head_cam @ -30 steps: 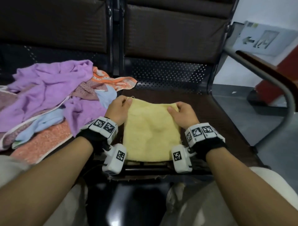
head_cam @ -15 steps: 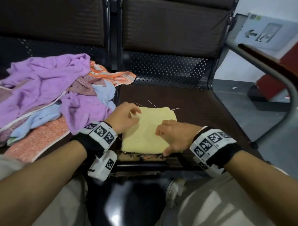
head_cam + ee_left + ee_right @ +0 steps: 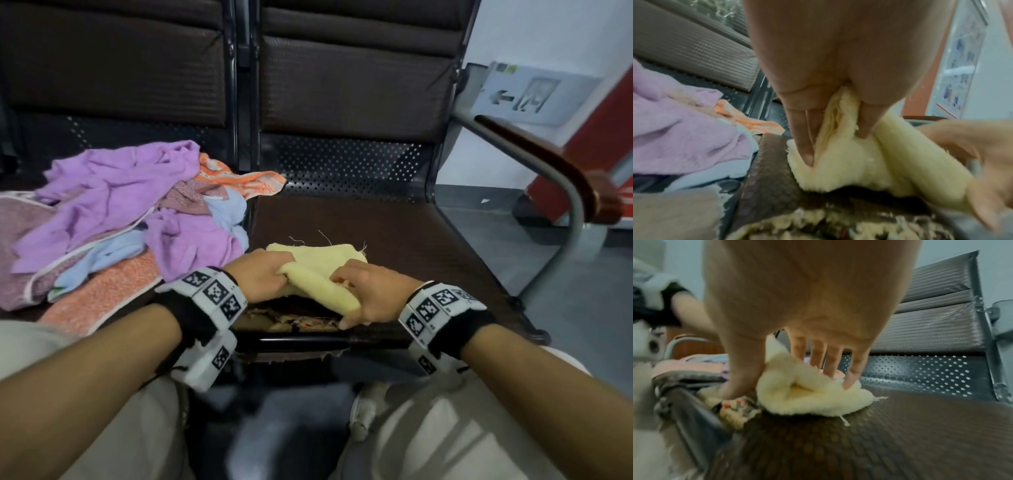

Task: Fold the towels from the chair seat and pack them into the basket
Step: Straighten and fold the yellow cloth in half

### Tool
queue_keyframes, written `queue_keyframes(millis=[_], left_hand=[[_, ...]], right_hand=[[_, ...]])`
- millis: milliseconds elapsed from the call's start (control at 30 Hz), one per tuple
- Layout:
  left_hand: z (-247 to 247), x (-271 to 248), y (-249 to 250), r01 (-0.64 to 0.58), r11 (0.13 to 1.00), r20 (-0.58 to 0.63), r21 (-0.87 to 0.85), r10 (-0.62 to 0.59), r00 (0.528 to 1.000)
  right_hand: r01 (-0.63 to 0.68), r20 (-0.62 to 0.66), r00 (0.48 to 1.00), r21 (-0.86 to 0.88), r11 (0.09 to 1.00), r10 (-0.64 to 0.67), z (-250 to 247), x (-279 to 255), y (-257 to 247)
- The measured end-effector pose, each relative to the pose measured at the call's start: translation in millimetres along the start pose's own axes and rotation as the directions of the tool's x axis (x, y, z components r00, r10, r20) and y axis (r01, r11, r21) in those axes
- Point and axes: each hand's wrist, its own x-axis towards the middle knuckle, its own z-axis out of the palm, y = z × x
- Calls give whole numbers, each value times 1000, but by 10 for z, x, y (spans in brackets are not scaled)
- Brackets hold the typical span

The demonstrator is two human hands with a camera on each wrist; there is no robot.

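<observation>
Hands both hold the yellow towel [image 3: 320,270] at the front of the right chair seat [image 3: 394,236]: your left hand [image 3: 262,274] bunches its left end, your right hand [image 3: 371,294] grips the near right corner. Only your left wrist view shows the layers pinched between thumb and fingers [image 3: 803,146]; only your right wrist view shows four fingertips [image 3: 852,379] pressing on top, thumb at the towel's near side. From the head view, the towel pile [image 3: 113,219] lies on the left seat
</observation>
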Motion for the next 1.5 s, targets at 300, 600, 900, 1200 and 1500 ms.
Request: queue_keyframes(millis=[300, 600, 900, 1200, 1500], left_hand=[[-241, 196, -261, 215, 808, 211, -549, -115, 971], [-196, 602, -600, 66, 995, 119, 72, -74, 990], [-161, 756, -509, -14, 995, 207, 103, -7, 978], [-305, 678, -301, -13, 999, 163, -45, 20, 986], [-628, 435, 219, -162, 897, -206, -410, 82, 975]], right_hand=[[-46, -244, 961, 318, 947, 129, -286, 257, 215], [-313, -97, 926, 344, 885, 365, -165, 792, 522], [-551, 328, 823, 256, 794, 465, -268, 907, 692], [-201, 64, 977, 583, 787, 202, -473, 835, 399], [269, -493, 866, 592, 760, 78, -1261, 171, -148]])
